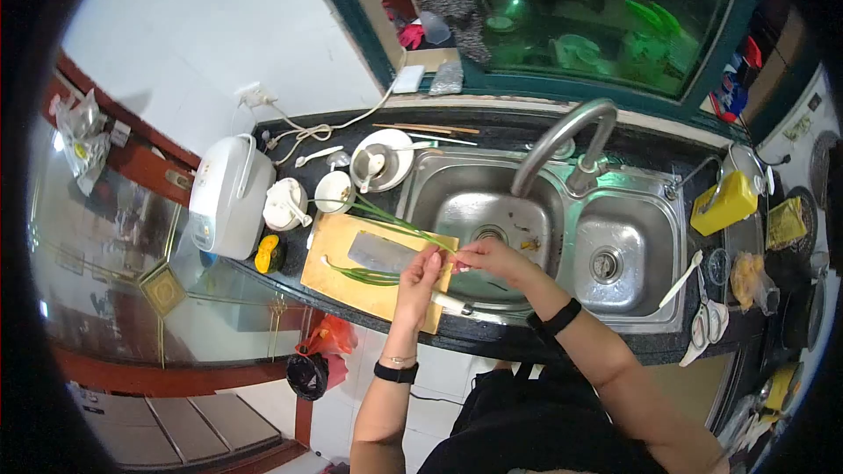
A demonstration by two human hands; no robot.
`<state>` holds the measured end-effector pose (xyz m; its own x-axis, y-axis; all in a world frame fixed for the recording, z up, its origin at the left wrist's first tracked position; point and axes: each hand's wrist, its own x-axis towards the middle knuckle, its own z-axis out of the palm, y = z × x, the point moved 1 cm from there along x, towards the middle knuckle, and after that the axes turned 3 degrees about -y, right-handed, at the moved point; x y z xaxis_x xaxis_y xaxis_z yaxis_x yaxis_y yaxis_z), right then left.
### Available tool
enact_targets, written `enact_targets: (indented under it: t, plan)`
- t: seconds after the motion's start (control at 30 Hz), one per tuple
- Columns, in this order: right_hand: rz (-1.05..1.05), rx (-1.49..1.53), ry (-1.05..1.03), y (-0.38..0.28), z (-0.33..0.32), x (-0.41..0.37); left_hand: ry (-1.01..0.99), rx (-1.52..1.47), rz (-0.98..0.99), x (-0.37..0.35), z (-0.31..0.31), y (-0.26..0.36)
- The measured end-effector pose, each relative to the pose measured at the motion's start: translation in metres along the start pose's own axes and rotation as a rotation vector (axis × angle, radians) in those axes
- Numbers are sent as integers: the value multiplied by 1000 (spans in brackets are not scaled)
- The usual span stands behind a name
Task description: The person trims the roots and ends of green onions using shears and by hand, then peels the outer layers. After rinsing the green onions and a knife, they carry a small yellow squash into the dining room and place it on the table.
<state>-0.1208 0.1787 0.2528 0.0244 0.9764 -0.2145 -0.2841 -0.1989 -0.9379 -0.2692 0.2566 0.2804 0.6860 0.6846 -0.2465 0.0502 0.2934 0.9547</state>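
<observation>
My left hand (421,279) and my right hand (493,259) meet at the near rim of the left sink basin, fingers pinched together on the end of a scallion (397,221). Its long green leaves stretch left over the wooden cutting board (320,241) toward the small bowls. On the board lies a cleaver (376,251), its white handle pointing to the lower right, partly hidden under my left hand. Another scallion (356,276) rests on the board along the blade, its white end to the left.
Left of the board stand a white rice cooker (230,197), a cut pumpkin piece (270,254) and several bowls, including a small bowl (335,192). A curved faucet (562,136) rises behind the double sink (571,294). Scissors (705,326) and a yellow container (724,204) sit at right.
</observation>
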Motion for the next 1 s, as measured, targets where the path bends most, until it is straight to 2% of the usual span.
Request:
enact_targets:
  t: [0.17,0.33,0.4,0.43,0.5,0.63,0.7,0.73,0.8,0.83,0.9,1.0]
  plan:
    - [-71,-46,-56,-5,-16,-22,-77,-47,-49,7,42,17]
    - [-140,-74,-37,-17,-34,-49,-100,81,54,7,72,23]
    - [-214,-113,5,-22,-38,-60,-88,56,115,8,83,23]
    - [-215,-111,9,-21,-41,-62,-92,59,113,8,87,23]
    - [-350,-68,69,-20,-44,-65,-6,44,68,7,94,22]
    - [-333,-88,148,-24,-45,-73,-51,6,94,6,102,20]
    - [-354,-260,294,-31,-42,-79,-74,-1,114,6,103,18]
    - [-355,-259,291,-34,-42,-82,-72,0,115,6,104,17]
    - [-368,-512,289,-39,-41,-85,-10,14,91,5,103,14]
    - [-369,-512,286,-40,-41,-86,-7,14,92,5,103,13]
    - [-487,-818,336,-44,-40,-88,34,58,102,5,102,13]
    - [-565,-872,402,-41,-37,-90,54,127,114,1,103,18]
